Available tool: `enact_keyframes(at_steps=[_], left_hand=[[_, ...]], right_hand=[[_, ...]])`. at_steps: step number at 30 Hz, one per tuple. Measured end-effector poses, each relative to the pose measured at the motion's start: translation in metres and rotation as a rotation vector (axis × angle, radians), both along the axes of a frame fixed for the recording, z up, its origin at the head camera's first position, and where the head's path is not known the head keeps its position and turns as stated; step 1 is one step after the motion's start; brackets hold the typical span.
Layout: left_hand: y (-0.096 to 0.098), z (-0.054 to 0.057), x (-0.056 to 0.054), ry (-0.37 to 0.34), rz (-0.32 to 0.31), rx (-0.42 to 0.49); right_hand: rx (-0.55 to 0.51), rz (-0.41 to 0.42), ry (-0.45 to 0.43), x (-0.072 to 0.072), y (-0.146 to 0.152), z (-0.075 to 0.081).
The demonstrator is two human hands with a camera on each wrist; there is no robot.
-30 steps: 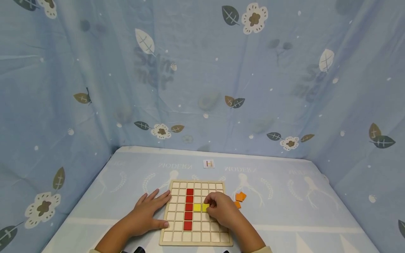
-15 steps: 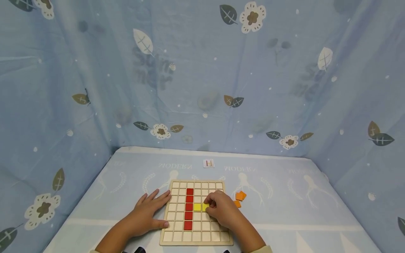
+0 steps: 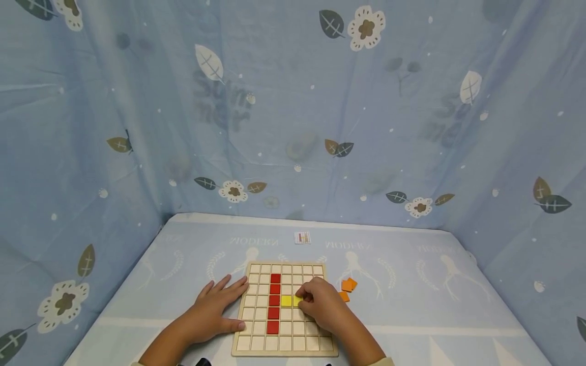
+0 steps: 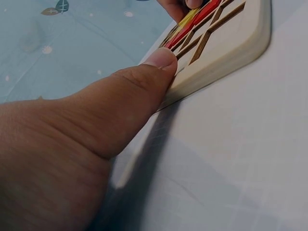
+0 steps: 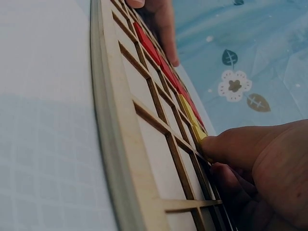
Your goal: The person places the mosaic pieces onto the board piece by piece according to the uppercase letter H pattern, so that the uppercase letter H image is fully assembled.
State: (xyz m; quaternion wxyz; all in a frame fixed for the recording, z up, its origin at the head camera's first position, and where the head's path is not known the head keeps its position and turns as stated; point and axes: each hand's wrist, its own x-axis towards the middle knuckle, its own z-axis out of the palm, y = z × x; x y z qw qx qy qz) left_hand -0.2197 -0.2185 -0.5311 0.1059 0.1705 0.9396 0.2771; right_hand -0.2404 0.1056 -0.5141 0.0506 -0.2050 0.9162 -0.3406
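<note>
A wooden grid board lies on the table, with several red tiles in one column. Right of that column a yellow tile fills a cell. In the cell beside it, my right hand pinches a second yellow tile between thumb and fingers, partly covering it. The right wrist view shows the thumb against this tile at board level. My left hand lies with spread fingers at the board's left edge. In the left wrist view its thumb touches the rim.
Several orange tiles lie loose on the table right of the board, partly behind my right hand. A small printed card with a coloured grid lies beyond the board. A patterned blue curtain surrounds the table's back and sides.
Both hands stay nearly in place. My right fingers have shifted only very slightly at the second yellow tile, and less of it shows now than a second ago.
</note>
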Motion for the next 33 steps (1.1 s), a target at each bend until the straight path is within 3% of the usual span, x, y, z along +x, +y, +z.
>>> enact_keyframes(at_steps=[33], left_hand=[[-0.0006, 0.0002, -0.0008, 0.001, -0.013, -0.014]], right_hand=[[0.005, 0.002, -0.024, -0.0009, 0.0004, -0.0033]])
